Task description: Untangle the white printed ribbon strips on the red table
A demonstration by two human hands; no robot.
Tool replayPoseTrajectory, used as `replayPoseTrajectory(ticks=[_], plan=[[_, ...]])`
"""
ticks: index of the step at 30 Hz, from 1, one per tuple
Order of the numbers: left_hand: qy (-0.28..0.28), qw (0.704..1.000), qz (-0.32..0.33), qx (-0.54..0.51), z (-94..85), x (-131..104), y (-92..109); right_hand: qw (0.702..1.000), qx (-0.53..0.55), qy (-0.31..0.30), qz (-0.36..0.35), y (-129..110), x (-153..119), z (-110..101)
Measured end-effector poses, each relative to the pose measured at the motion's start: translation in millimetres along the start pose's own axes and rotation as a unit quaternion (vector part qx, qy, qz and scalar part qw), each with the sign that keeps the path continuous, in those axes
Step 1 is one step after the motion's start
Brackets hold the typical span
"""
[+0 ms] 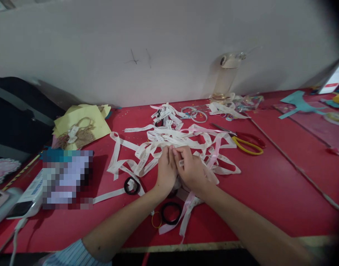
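Note:
My left hand (166, 171) and my right hand (192, 170) meet over the middle of the pile, thumbs and fingertips pressed together. Both are closed, and whatever they pinch is hidden behind the fingers. A small pale printed strip shows against a finger of the right hand. Around them lies a tangle of white printed ribbon (145, 162), with a pink ribbon (215, 151) among it. Nearer me are a black hair tie (171, 222) and a thin yellow band (152, 220). Another black hair tie (125, 187) lies left of the left hand.
Scissors (248, 147) with red and yellow handles lie at the right. A clear bottle (224, 79) stands against the wall. At the left are yellow papers (98, 125), a white power strip (37, 195) and a dark bag (16, 114). Everything rests on a red table (269, 195).

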State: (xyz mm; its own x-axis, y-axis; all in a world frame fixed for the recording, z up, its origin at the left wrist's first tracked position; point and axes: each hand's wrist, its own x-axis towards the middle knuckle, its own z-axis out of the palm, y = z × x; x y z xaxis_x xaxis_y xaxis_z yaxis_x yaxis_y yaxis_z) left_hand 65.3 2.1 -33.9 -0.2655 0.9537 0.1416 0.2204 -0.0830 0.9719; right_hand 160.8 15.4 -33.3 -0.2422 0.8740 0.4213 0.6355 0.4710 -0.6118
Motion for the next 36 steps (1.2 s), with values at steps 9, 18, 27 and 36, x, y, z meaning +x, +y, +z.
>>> replayPoseTrajectory(ticks=[9, 18, 27, 36], plan=[[-0.025, 0.997, 0.058, 0.051, -1.7, 5.5, 7.1, 0.981, 0.178, 0.032, 0.067, -2.9, 1.9, -9.5], [-0.003, 0.998, 0.018, 0.055, -0.5, 2.1, 6.4, 0.987, 0.129, 0.051, 0.085, -1.3, 2.7, 1.3], [-0.012, 0.998, 0.042, 0.033, 0.8, 1.5, 7.6, 0.984, 0.116, 0.092, 0.101, 0.3, 4.0, 8.3], [0.005, 0.996, 0.069, -0.052, 0.7, -4.1, 11.8, 0.959, 0.21, 0.187, 0.047, -6.7, 2.3, 7.7]])
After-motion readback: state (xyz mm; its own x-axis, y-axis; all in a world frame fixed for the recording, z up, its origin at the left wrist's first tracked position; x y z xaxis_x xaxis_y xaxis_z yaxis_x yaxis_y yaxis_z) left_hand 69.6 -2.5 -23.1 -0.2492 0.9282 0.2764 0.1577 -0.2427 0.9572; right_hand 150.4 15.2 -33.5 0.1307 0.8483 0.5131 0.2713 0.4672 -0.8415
